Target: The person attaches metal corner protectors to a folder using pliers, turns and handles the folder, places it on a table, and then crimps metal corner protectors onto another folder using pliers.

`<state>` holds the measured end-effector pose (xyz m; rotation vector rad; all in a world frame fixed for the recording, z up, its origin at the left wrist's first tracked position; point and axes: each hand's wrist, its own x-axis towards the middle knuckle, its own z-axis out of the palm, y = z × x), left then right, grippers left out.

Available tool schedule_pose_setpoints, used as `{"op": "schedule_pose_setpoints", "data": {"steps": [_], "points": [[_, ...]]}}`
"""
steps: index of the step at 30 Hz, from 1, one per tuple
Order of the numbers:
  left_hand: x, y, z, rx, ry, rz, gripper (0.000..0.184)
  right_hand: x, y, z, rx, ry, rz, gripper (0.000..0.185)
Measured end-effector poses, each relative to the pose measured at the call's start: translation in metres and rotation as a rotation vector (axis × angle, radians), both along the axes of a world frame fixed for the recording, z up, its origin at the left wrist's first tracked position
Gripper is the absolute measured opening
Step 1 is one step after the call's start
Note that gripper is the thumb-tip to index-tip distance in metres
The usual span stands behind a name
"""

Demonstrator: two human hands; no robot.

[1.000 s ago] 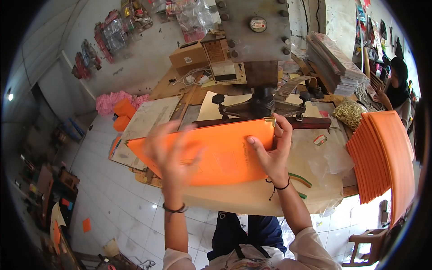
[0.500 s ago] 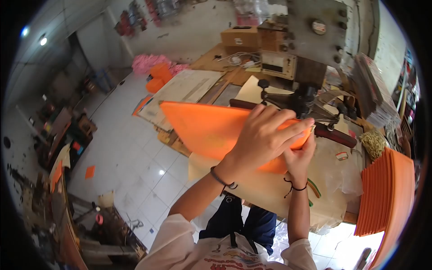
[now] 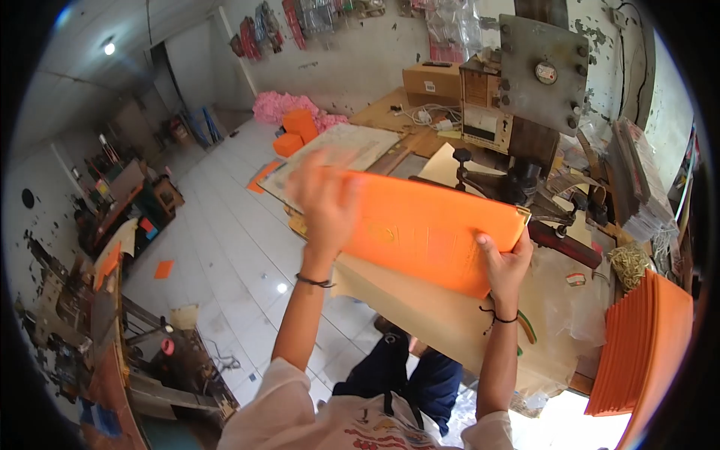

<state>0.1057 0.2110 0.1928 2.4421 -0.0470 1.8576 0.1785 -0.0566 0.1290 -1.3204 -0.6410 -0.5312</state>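
An orange folder [image 3: 427, 232] with embossed lettering, an emblem and a gold metal corner is held tilted above the worktable. My right hand [image 3: 510, 262] grips its right end, thumb on the front face and fingers behind. At the folder's left edge is my left hand [image 3: 326, 199], its fingers smeared by motion, so whether it grips the edge is unclear. Below the folder, brown paper [image 3: 397, 289] covers the table. Just behind stands a press machine [image 3: 525, 180] with black knobs and a dark red bar.
A tall stack of orange folders [image 3: 645, 345] stands at the right. Bundled sheets [image 3: 637, 172] lean behind it. A cardboard box [image 3: 431, 82] sits at the back of the table. Orange blocks [image 3: 296, 127] and pink material [image 3: 274, 109] lie beyond. Machinery [image 3: 157, 337] occupies the lower left.
My left hand has moved from the folder's right end across to its left edge. The folder's embossed face has turned more toward me. My right hand keeps hold of the right end.
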Motion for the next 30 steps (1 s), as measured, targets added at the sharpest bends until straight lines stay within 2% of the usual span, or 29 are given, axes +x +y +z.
{"op": "schedule_pose_setpoints", "data": {"steps": [1, 3, 7, 10, 18, 25, 30], "points": [[-0.005, 0.027, 0.003, -0.091, -0.072, 0.032, 0.038, 0.0, -0.001, 0.001, 0.005, -0.009, 0.001, 0.038], [-0.02, 0.07, 0.005, -0.107, 0.062, 0.176, 0.042, -0.001, -0.002, 0.0, -0.004, 0.003, 0.002, 0.04], [-0.029, 0.101, 0.012, -0.082, 0.36, -0.013, 0.039, 0.0, -0.001, -0.002, 0.011, 0.016, 0.0, 0.043], [-0.025, 0.104, 0.017, -0.027, 0.367, -0.076, 0.034, 0.0, 0.0, -0.002, 0.039, 0.031, 0.013, 0.045], [-0.019, 0.111, 0.027, -0.073, 0.423, -0.252, 0.028, 0.001, 0.0, -0.013, 0.062, 0.083, -0.052, 0.046], [-0.013, 0.126, 0.023, -0.175, 0.477, -0.376, 0.03, -0.002, -0.009, -0.037, 0.0, 0.114, -0.155, 0.066], [-0.008, 0.128, 0.021, -0.038, 0.448, -0.297, 0.033, -0.003, -0.017, -0.069, -0.02, 0.08, -0.315, 0.084]]}}
